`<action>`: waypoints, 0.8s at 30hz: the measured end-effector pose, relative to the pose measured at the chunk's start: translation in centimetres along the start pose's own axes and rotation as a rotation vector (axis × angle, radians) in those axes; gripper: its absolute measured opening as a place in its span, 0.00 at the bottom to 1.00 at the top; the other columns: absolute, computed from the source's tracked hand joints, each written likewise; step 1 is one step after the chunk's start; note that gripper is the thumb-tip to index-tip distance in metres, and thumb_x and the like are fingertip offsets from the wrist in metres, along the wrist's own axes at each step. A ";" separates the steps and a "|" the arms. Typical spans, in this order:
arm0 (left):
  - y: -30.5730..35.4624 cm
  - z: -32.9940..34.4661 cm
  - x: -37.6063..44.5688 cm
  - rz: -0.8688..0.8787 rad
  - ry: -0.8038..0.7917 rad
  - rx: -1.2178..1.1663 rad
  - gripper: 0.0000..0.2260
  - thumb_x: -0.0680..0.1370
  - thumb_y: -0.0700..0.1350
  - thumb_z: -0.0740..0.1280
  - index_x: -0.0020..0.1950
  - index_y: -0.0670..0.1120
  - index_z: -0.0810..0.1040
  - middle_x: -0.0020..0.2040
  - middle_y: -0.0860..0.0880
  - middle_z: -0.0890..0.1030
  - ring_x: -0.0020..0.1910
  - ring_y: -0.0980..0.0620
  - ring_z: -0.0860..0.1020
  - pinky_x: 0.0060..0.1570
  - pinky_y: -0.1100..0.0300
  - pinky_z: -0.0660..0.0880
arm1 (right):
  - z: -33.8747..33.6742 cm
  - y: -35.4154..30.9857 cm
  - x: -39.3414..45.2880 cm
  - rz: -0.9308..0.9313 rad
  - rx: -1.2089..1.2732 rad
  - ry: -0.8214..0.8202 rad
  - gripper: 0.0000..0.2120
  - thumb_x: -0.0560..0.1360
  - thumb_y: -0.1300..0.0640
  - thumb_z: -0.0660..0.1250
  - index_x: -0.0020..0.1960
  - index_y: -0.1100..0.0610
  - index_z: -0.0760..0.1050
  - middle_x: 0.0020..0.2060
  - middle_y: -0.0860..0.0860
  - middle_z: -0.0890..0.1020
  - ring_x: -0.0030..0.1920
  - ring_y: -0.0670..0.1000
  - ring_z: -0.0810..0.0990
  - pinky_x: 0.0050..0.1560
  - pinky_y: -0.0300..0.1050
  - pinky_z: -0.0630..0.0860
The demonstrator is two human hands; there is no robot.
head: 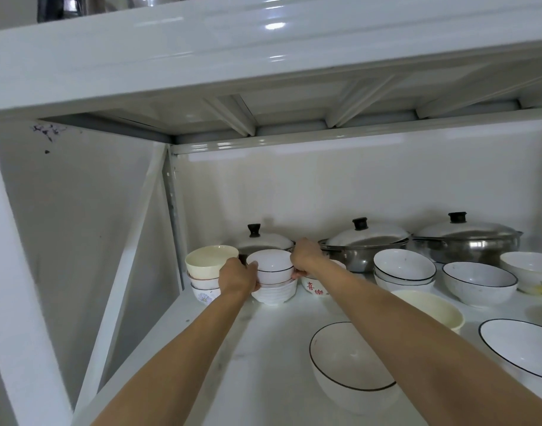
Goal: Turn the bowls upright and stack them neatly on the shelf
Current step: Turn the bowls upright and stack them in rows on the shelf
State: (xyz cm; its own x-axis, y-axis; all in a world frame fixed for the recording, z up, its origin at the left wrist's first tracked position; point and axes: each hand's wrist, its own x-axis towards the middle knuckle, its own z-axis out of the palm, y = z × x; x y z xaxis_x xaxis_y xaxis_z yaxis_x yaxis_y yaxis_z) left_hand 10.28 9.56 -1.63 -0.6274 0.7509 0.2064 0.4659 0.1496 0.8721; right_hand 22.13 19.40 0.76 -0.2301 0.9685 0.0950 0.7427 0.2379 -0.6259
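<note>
- Left hand [237,276] and right hand [306,256], fingers curled, hold the stack of bowls [272,276] at mid-frame on the shelf [269,348].
- Risk: an uneven squeeze could tilt the stack and topple it.

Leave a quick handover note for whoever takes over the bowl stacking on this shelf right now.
Left hand and right hand grip opposite sides of the black-rimmed bowls atop the middle stack, which sits on a ribbed white bowl.
Done: cream-topped stack at the far left, a two-bowl stack to the right, all upright.
Left: single upright bowls remain loose on the shelf: the red-lettered bowl, speckled bowl, cream bowl, floral bowl and two large black-rimmed bowls at the front.
</note>
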 end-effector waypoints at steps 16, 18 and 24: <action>2.2 -1.3 -7.5 -0.025 -0.883 0.014 0.18 0.78 0.57 0.64 0.52 0.43 0.78 0.40 0.46 0.81 0.32 0.53 0.79 0.30 0.64 0.75 | -8.3 3.6 -6.7 -0.051 -0.127 -0.501 0.09 0.77 0.53 0.68 0.43 0.59 0.78 0.36 0.53 0.81 0.32 0.47 0.80 0.36 0.39 0.76; 2.4 -1.1 -8.1 -0.023 -1.003 0.065 0.21 0.77 0.59 0.65 0.57 0.42 0.78 0.42 0.45 0.82 0.35 0.52 0.81 0.33 0.63 0.77 | -9.3 4.7 -7.8 -0.066 -0.157 -0.549 0.13 0.74 0.53 0.72 0.52 0.62 0.80 0.40 0.54 0.82 0.36 0.49 0.81 0.40 0.39 0.78; 3.2 -0.7 -9.8 -0.063 -1.301 0.219 0.24 0.79 0.58 0.62 0.59 0.38 0.78 0.45 0.41 0.84 0.39 0.51 0.85 0.39 0.63 0.80 | -10.8 7.4 -10.6 -0.028 -0.213 -0.727 0.19 0.74 0.57 0.72 0.60 0.67 0.78 0.51 0.62 0.83 0.48 0.55 0.83 0.56 0.45 0.80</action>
State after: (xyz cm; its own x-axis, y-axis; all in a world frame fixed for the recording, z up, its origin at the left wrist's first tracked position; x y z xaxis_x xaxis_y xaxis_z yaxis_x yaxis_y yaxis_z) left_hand 17.45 2.22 -0.57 0.3447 0.7865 -0.5125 0.6259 0.2143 0.7499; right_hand 36.90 11.67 3.45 -0.5526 0.6870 -0.4719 0.8190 0.3424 -0.4605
